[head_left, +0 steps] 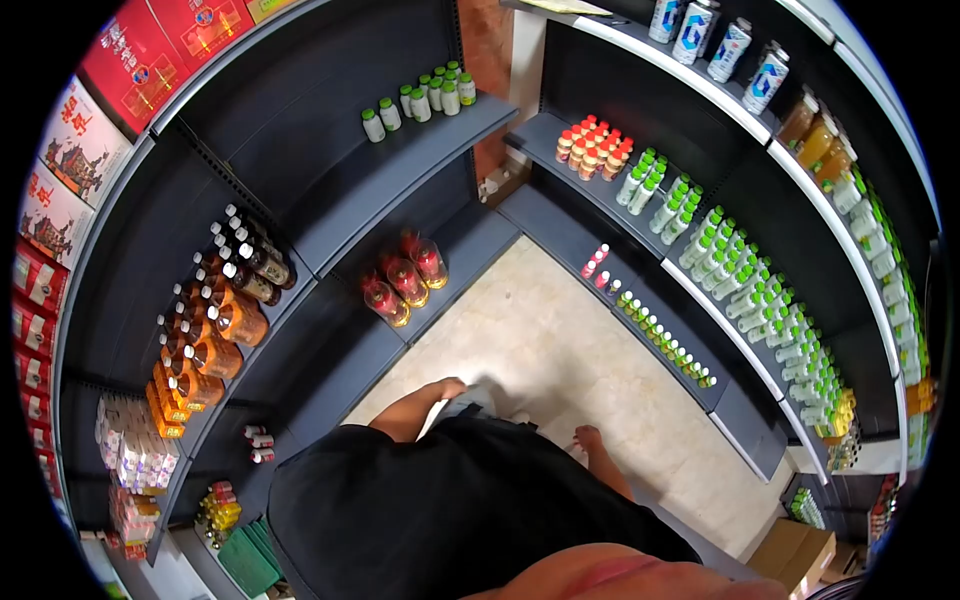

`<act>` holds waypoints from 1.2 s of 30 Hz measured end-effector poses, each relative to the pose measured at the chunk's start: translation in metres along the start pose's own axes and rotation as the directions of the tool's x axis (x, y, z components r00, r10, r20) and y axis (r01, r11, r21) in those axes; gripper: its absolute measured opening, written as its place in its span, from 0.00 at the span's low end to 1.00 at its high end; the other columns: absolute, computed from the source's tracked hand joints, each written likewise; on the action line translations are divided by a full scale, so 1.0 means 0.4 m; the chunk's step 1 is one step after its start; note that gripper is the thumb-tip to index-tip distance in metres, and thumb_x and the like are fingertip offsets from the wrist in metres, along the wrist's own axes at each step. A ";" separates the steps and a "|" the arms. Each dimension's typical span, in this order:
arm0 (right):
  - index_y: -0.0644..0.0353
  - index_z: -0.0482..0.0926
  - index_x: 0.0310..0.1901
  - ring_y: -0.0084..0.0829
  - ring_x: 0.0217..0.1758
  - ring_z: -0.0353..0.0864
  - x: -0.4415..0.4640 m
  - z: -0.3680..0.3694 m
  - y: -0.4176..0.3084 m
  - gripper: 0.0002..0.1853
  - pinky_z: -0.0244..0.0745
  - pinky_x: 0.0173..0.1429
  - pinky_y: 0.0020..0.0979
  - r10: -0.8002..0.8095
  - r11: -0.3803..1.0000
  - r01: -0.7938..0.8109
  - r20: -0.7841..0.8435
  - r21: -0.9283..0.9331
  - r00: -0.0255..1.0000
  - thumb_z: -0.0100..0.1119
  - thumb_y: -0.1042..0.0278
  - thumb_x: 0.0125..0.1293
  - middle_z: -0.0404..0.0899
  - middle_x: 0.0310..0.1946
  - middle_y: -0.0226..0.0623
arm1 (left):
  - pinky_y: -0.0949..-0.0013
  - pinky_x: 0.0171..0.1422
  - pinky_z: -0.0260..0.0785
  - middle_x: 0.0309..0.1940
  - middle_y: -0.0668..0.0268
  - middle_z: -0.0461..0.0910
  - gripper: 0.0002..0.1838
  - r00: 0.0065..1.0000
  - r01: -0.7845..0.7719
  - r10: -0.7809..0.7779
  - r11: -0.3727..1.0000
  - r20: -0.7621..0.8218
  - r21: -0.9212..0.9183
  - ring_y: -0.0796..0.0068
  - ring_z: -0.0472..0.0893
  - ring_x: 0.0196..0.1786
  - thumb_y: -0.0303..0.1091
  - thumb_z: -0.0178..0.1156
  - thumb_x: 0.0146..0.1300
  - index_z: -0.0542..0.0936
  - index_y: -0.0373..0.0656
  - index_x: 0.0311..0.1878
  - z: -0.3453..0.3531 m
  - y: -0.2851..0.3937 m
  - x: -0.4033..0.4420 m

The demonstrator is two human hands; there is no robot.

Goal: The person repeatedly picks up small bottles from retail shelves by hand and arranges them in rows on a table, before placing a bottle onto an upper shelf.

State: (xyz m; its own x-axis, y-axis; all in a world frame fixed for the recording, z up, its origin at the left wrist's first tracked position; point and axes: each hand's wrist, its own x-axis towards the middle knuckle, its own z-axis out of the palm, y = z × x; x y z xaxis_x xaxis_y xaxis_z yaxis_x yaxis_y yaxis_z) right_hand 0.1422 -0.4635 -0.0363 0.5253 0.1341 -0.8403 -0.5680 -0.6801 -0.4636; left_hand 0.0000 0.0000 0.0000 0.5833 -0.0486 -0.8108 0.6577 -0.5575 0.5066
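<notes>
My left hand (453, 387) is low in front of my body, beside a pale grey and white thing (470, 400) that I cannot name. Its fingers look curled, and what they hold, if anything, is hidden. To the right, my right hand (588, 437) hangs over the floor with its fingers loosely apart and nothing seen in them. Nearest to the left hand on the lower left shelf stand red and gold packages (404, 280). A row of small green and white bottles (665, 340) lines the low shelf on the right.
Dark shelves (400, 170) curve round both sides of a pale floor (520, 310). They carry orange drink bottles (238, 318), red-capped bottles (594, 150), green-capped bottles (745, 280) and blue-white cans (730, 50). A cardboard box (793, 552) stands at lower right, a green crate (250, 560) at lower left.
</notes>
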 end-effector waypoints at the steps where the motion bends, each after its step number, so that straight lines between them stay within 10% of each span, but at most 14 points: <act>1: 0.58 0.81 0.47 0.33 0.27 0.83 -0.008 0.023 -0.016 0.15 0.78 0.30 0.40 0.025 0.999 -0.025 0.021 -0.024 0.999 0.53 0.58 0.68 0.85 0.34 0.38 | 0.58 0.69 0.67 0.62 0.57 0.78 0.28 0.995 0.097 -0.096 0.995 0.013 -0.016 0.56 0.75 0.64 0.54 0.54 0.60 0.82 0.45 0.56 0.009 0.059 -0.031; 7: 0.57 0.81 0.49 0.32 0.32 0.84 0.158 -0.051 -0.170 0.15 0.78 0.35 0.37 0.035 0.994 -0.022 0.126 -0.103 0.991 0.53 0.58 0.68 0.86 0.35 0.35 | 0.59 0.68 0.67 0.61 0.62 0.78 0.24 0.953 -0.297 0.250 0.886 0.172 0.357 0.60 0.76 0.63 0.54 0.53 0.63 0.82 0.54 0.57 0.011 0.254 0.200; 10: 0.60 0.84 0.44 0.35 0.41 0.85 0.123 -0.039 -0.352 0.15 0.80 0.45 0.35 -0.179 0.965 0.198 0.120 -0.170 0.976 0.56 0.58 0.67 0.87 0.39 0.37 | 0.60 0.67 0.68 0.62 0.63 0.78 0.24 0.949 -0.313 0.314 0.949 0.024 -0.037 0.60 0.77 0.61 0.54 0.53 0.64 0.82 0.52 0.55 -0.115 0.232 0.337; 13: 0.61 0.81 0.47 0.31 0.31 0.85 0.215 -0.068 -0.472 0.15 0.77 0.30 0.34 -0.314 0.934 0.327 0.108 -0.142 0.943 0.59 0.60 0.66 0.86 0.32 0.39 | 0.61 0.65 0.70 0.53 0.61 0.82 0.21 0.934 -0.287 0.292 0.956 -0.205 0.053 0.58 0.78 0.59 0.51 0.56 0.63 0.83 0.52 0.53 -0.311 0.310 0.377; 14: 0.60 0.85 0.46 0.33 0.44 0.85 0.223 -0.096 -0.497 0.17 0.79 0.47 0.34 -0.248 0.954 0.263 0.116 -0.140 0.962 0.63 0.55 0.65 0.87 0.39 0.39 | 0.62 0.62 0.71 0.49 0.61 0.83 0.19 0.891 -0.377 0.395 0.918 -0.225 0.120 0.59 0.79 0.56 0.49 0.56 0.63 0.83 0.50 0.51 -0.359 0.316 0.401; 17: 0.56 0.84 0.48 0.33 0.38 0.85 0.309 -0.147 -0.639 0.15 0.79 0.40 0.37 -0.143 0.989 0.147 0.109 -0.024 0.984 0.63 0.58 0.65 0.86 0.38 0.38 | 0.64 0.52 0.73 0.40 0.63 0.84 0.15 0.929 -0.303 0.246 0.935 -0.278 -0.185 0.67 0.81 0.44 0.43 0.57 0.63 0.83 0.47 0.48 -0.582 0.393 0.410; 19: 0.49 0.80 0.49 0.32 0.27 0.83 0.415 -0.210 -0.694 0.11 0.70 0.28 0.36 -0.166 0.980 0.155 0.084 0.125 0.983 0.61 0.60 0.66 0.86 0.36 0.36 | 0.67 0.46 0.73 0.34 0.65 0.83 0.13 0.857 -0.413 0.162 0.783 -0.489 -0.464 0.73 0.80 0.37 0.39 0.59 0.62 0.82 0.46 0.48 -0.737 0.461 0.410; 23: 0.51 0.79 0.49 0.30 0.24 0.81 0.443 -0.268 -0.892 0.13 0.62 0.20 0.29 0.036 0.949 0.016 -0.158 0.315 0.987 0.62 0.60 0.65 0.85 0.33 0.38 | 0.73 0.45 0.72 0.33 0.66 0.83 0.11 0.502 -0.783 0.254 0.539 -0.827 -0.310 0.78 0.79 0.36 0.30 0.57 0.64 0.82 0.43 0.47 -1.081 0.558 0.395; 31: 0.50 0.80 0.48 0.38 0.35 0.86 0.598 -0.222 -0.967 0.11 0.76 0.36 0.46 -0.040 0.978 0.017 0.105 0.208 0.994 0.60 0.62 0.65 0.86 0.39 0.37 | 0.71 0.53 0.72 0.41 0.64 0.83 0.16 0.201 -0.838 -0.030 0.512 -0.979 -0.188 0.76 0.79 0.43 0.32 0.61 0.64 0.78 0.41 0.54 -1.591 0.688 0.354; 32: 0.51 0.81 0.46 0.37 0.39 0.86 0.693 -0.227 -0.914 0.11 0.77 0.40 0.43 -0.514 0.772 0.553 0.204 -0.314 0.833 0.59 0.61 0.64 0.86 0.41 0.36 | 0.70 0.53 0.72 0.43 0.63 0.82 0.18 0.185 -0.813 -0.073 0.549 -0.980 -0.194 0.75 0.79 0.44 0.33 0.63 0.63 0.77 0.41 0.56 -1.637 0.682 0.377; 33: 0.52 0.82 0.45 0.36 0.43 0.86 0.765 -0.246 -0.887 0.11 0.78 0.45 0.41 -0.713 0.091 0.794 0.517 -0.601 0.473 0.59 0.60 0.64 0.86 0.42 0.36 | 0.69 0.54 0.72 0.45 0.62 0.81 0.21 0.170 -0.786 -0.117 0.583 -0.979 -0.206 0.73 0.79 0.45 0.35 0.64 0.62 0.76 0.41 0.58 -1.680 0.673 0.416; 34: 0.54 0.83 0.43 0.33 0.47 0.85 0.769 -0.221 -0.962 0.13 0.79 0.49 0.35 -0.468 0.324 0.591 0.418 -0.739 0.779 0.55 0.57 0.64 0.86 0.43 0.35 | 0.67 0.55 0.72 0.47 0.61 0.81 0.24 0.147 -0.756 -0.153 0.619 -0.977 -0.210 0.71 0.80 0.46 0.36 0.65 0.61 0.75 0.41 0.59 -1.728 0.672 0.430; 36: 0.54 0.82 0.44 0.35 0.42 0.85 0.795 -0.241 -1.097 0.15 0.80 0.46 0.35 -0.545 0.368 0.674 0.438 -0.641 0.715 0.52 0.55 0.66 0.86 0.40 0.36 | 0.61 0.60 0.71 0.53 0.55 0.78 0.31 0.110 -0.622 -0.247 0.738 -0.963 -0.261 0.61 0.78 0.53 0.43 0.69 0.55 0.74 0.44 0.62 -1.790 0.671 0.461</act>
State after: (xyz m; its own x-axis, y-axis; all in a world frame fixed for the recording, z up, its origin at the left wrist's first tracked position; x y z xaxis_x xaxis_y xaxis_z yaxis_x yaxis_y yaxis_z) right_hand 0.6195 -0.1917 -0.0728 0.4078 0.7823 -0.4709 0.5506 -0.6221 -0.5566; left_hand 0.6254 0.4349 0.1964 0.3604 0.9304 0.0676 0.2471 -0.1651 0.9548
